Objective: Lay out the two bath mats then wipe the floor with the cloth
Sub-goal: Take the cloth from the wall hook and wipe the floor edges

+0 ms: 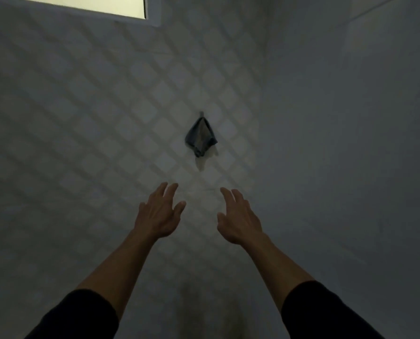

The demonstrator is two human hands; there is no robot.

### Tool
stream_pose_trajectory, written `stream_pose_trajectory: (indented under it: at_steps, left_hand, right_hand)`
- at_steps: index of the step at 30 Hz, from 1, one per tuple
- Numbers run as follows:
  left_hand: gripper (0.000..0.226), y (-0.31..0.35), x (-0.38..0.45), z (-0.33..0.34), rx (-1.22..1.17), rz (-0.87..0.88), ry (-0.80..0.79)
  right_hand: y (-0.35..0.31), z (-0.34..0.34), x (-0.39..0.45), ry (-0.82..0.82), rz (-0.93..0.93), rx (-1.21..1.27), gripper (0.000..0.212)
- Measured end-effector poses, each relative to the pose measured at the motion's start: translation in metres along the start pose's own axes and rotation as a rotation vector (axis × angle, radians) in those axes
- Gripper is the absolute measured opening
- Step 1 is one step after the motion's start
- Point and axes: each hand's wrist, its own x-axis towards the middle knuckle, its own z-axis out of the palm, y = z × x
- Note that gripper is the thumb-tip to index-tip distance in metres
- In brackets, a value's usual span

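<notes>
The left hand (pixel 160 211) is raised with its fingers straight and slightly spread, holding nothing. The right hand (pixel 238 216) mirrors it just beside, fingers likewise extended and empty. Both reach up and forward from dark sleeves (pixel 326 311) toward the tiled wall (pixel 94 106), palms facing away from the camera.

Above and between the two hands, apart from the fingertips, the cloth (pixel 200 139) hangs from a small hook (pixel 201 115) on the wall. It is a dark blue piece, gathered to a point at the hook and drooping into loose folds below, with a paler patch showing behind its lower edge.

Judging by that drape, the cloth is probably light, soft and limp, with no stiffness to hold a shape. It should not be fragile or slippery. A sensible hold would be a pinch near the gathered top, just under the hook, lifting upward to free it; grabbing the lower folds and pulling down might snag it.

The bath mats are not in view, and a window (pixel 86 4) glows at the top left.
</notes>
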Motion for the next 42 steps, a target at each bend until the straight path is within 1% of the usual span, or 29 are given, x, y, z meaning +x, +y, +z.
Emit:
stream_pose_trajectory:
  at_steps: [6, 12, 20, 25, 29, 33, 37, 38, 39, 42]
  left_hand:
    - [0.063, 0.060, 0.077, 0.022, -0.002, -0.053, 0.089]
    - [0.058, 0.084, 0.128, 0.048, 0.047, -0.087, 0.088]
    - [0.056, 0.076, 0.206, 0.066, 0.004, -0.100, 0.157]
    - [0.057, 0.049, 0.264, 0.065, -0.071, -0.082, 0.231]
    - [0.058, 0.025, 0.316, 0.056, -0.068, -0.074, 0.253]
    - [0.058, 0.007, 0.372, 0.053, -0.100, -0.033, 0.302]
    - [0.048, 0.008, 0.406, 0.070, -0.154, 0.029, 0.359]
    - [0.046, 0.011, 0.411, 0.074, -0.185, 0.044, 0.372]
    - [0.044, 0.014, 0.416, 0.078, -0.214, 0.051, 0.378]
    - [0.031, 0.024, 0.425, 0.086, -0.284, 0.035, 0.406]
  right_hand:
    - [0.081, -0.044, 0.086, 0.046, -0.033, 0.042, 0.064]
    - [0.109, -0.031, 0.148, 0.007, -0.045, 0.161, 0.056]
    - [0.104, -0.001, 0.225, -0.014, -0.113, 0.212, 0.051]
    - [0.092, 0.007, 0.292, 0.046, -0.135, 0.218, 0.051]
    - [0.077, 0.010, 0.349, 0.096, -0.135, 0.215, 0.053]
    - [0.060, 0.016, 0.399, 0.159, -0.127, 0.272, 0.060]
    - [0.050, 0.030, 0.436, 0.175, -0.094, 0.356, 0.059]
    - [0.049, 0.033, 0.442, 0.191, -0.089, 0.377, 0.056]
    - [0.047, 0.036, 0.448, 0.216, -0.087, 0.402, 0.048]
    - [0.040, 0.045, 0.458, 0.297, -0.105, 0.444, 0.014]
